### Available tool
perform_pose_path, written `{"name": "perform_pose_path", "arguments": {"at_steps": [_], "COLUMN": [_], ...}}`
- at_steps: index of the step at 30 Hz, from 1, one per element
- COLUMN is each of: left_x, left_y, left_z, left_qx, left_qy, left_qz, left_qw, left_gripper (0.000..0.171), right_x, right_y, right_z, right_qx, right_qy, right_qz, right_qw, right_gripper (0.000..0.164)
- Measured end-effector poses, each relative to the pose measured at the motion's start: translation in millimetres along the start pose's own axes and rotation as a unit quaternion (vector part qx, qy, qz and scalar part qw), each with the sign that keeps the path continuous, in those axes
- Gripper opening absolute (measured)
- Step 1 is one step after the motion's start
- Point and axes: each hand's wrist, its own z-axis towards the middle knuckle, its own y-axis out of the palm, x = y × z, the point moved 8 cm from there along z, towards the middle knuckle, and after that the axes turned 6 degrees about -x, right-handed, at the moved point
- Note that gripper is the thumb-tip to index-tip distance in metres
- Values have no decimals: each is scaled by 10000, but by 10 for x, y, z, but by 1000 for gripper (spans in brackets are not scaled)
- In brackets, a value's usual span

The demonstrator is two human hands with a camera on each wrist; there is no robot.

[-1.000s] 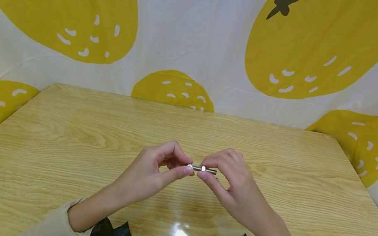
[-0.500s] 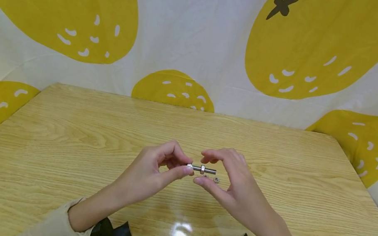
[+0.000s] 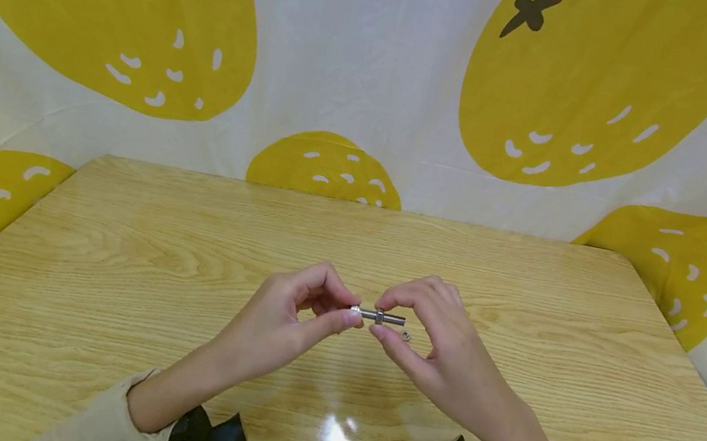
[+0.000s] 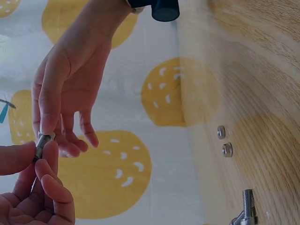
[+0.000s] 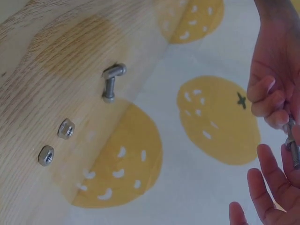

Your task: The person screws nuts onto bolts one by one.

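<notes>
In the head view my left hand (image 3: 289, 323) pinches the head end of a steel bolt (image 3: 396, 320) between thumb and fingers, holding it level above the table. A hex nut (image 3: 380, 317) sits partway along the shank. Thumb and index finger of my right hand (image 3: 436, 334) are at the nut's lower and upper edges, pinching it. The left wrist view shows the threaded bolt (image 4: 41, 147) between both hands, the right hand's other fingers hanging loose. At the edge of the right wrist view the bolt (image 5: 294, 150) is partly hidden by fingers.
On the wooden table (image 3: 183, 222) lie two loose nuts, one nearer nut (image 5: 46, 155) and another nut (image 5: 66, 128). Two more bolts (image 5: 112, 77) lie together beyond them. A white cloth with yellow fruit print (image 3: 354, 55) hangs behind the table.
Half a second ago my right thumb and index finger were spread apart from the nut; now they have closed in on it again. The left hand keeps its hold on the bolt.
</notes>
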Motion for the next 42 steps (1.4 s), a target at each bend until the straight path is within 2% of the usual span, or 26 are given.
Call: {"name": "perform_pose_path", "arguments": {"at_steps": [7, 10, 12, 15, 18, 21, 26, 36, 42], "left_x": [10, 11, 11, 8, 1, -2, -2, 0, 5], "left_y": [24, 28, 27, 24, 19, 12, 8, 10, 20], "left_z": [-2, -4, -5, -4, 0, 3, 4, 5, 0], "left_qx": [-39, -43, -36, -32, -21, -10, -13, -29, -46], "left_qy": [-3, -13, -30, -63, -103, -96, -62, -58, -62], "left_qz": [-19, -19, -3, 23, 45, 54, 17, -26, -28], "left_qw": [10000, 10000, 10000, 10000, 9999, 9999, 10000, 10000, 10000], "left_gripper": [9, 9, 9, 9, 8, 9, 9, 9, 9], "right_x": [8, 15, 33, 67, 68, 25, -13, -11, 1], "right_y": [27, 26, 20, 1, -16, -27, -32, -5, 17], "right_z": [-1, -7, -14, -22, -26, -16, -9, -8, -14], "right_qx": [27, 106, 99, 21, -24, 12, 99, 116, 129], "right_qy": [-148, -193, -77, 248, 391, 180, -152, -266, -281], "right_qz": [-171, -195, -145, -29, 70, 126, 140, 88, 4], "right_qw": [9997, 9996, 9998, 9997, 9992, 9998, 9997, 9995, 9995], "right_gripper": [2, 15, 15, 4, 27, 34, 28, 20, 6]}}
